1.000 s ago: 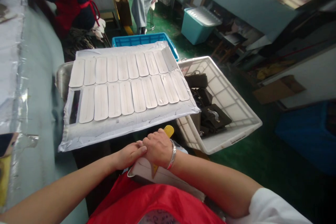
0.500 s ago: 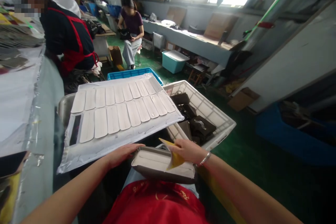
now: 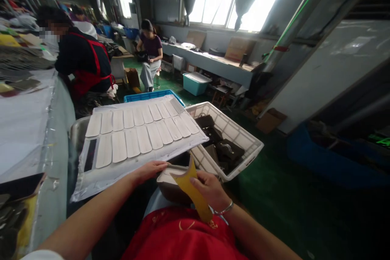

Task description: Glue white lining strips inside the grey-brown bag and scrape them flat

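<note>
On my lap, against the red apron [image 3: 185, 237], rests a box-shaped bag piece [image 3: 173, 191] with dark grey-brown sides and a pale recessed top. My left hand [image 3: 149, 172] has its fingers closed at the far left corner of this piece; the thumb is hard to see. My right hand [image 3: 211, 190] pinches a thin, yellow sheet [image 3: 195, 195] with curved edges between thumb and fingers. The sheet stands tilted across the bag piece and hides its right part. Whether it touches the pale surface I cannot tell.
Ahead lies a white-covered board [image 3: 164, 152] with two rows of pale rounded strips [image 3: 120, 146]. Right of it, a white crate [image 3: 234, 124] holds dark bags [image 3: 228, 152]. A blue crate [image 3: 152, 96] is behind. A long table [image 3: 62, 130] runs along the left; two people sit beyond.
My right hand has turned and lifted the yellow sheet, which now shows its broad face and points upward. My left hand stays at the bag piece's corner. The view has tilted up.
</note>
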{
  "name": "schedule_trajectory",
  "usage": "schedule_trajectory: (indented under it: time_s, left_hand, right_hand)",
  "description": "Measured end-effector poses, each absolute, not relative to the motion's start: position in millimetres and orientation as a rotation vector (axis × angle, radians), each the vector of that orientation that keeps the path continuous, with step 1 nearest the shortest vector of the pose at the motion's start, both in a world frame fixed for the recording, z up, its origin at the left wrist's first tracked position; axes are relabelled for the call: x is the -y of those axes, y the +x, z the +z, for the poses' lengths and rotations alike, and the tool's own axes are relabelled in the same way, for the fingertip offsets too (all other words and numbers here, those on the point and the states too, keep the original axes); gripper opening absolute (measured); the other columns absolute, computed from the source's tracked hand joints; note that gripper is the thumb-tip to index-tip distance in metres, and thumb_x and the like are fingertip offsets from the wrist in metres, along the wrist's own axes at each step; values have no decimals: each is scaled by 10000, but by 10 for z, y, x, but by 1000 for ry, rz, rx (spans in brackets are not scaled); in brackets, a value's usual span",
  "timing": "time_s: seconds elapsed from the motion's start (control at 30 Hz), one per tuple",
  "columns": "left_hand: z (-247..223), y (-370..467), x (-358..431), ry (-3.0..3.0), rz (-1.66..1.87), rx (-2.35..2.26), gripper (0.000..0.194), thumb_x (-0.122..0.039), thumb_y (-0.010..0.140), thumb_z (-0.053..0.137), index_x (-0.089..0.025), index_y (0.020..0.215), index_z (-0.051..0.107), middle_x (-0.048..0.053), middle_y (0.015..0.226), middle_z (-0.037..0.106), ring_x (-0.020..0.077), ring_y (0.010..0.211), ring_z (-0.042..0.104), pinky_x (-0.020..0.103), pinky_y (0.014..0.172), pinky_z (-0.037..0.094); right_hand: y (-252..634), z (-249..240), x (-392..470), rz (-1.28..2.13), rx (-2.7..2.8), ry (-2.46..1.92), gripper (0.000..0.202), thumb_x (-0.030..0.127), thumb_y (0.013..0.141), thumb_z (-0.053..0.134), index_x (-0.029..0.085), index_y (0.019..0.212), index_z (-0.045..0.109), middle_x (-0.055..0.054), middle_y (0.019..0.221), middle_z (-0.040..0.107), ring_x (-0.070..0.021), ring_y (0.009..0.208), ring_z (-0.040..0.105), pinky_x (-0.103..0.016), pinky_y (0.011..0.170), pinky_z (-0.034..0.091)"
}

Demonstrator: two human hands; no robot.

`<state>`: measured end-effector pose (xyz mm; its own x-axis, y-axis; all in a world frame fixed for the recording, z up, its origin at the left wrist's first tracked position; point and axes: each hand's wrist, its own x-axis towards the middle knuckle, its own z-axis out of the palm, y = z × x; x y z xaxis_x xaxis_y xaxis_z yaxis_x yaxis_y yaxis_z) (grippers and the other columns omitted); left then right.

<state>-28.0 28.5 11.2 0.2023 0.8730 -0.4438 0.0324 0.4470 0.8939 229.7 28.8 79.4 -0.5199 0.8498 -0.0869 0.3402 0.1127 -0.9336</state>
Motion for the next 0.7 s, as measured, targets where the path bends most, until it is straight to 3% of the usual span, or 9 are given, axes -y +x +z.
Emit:
schedule_trajectory:
  time_s: [0.17, 0.5, 0.7]
  left_hand:
    - [60, -308, -183, 860, 794, -1150, 518, -421, 713, 611, -214, 1188, 581, 88, 1225, 574, 270, 1100, 503, 295, 747, 434]
    - [111, -316, -216, 792, 764, -1155, 497, -408, 725, 633, -197, 1173, 589, 107, 1183, 592, 258, 1031, 534, 297, 736, 435]
    - [134, -240, -285, 772, 734, -1237, 455, -277, 680, 583, -172, 1122, 612, 73, 992, 647, 236, 891, 565, 281, 649, 420]
  right_hand:
    - [2394, 719, -162, 1518, 1792, -1145, 336, 434, 784, 538, 109, 800, 619, -28, 689, 575, -130, 603, 475, -226, 525, 382]
    - [2440, 623, -171, 1673, 1643, -1130, 379, 468, 779, 568, 111, 880, 647, -47, 786, 615, -149, 678, 511, -235, 587, 412]
    - [2434, 554, -244, 1715, 1564, -1147, 398, 471, 779, 570, 94, 888, 637, -58, 784, 623, -151, 669, 518, -247, 594, 417]
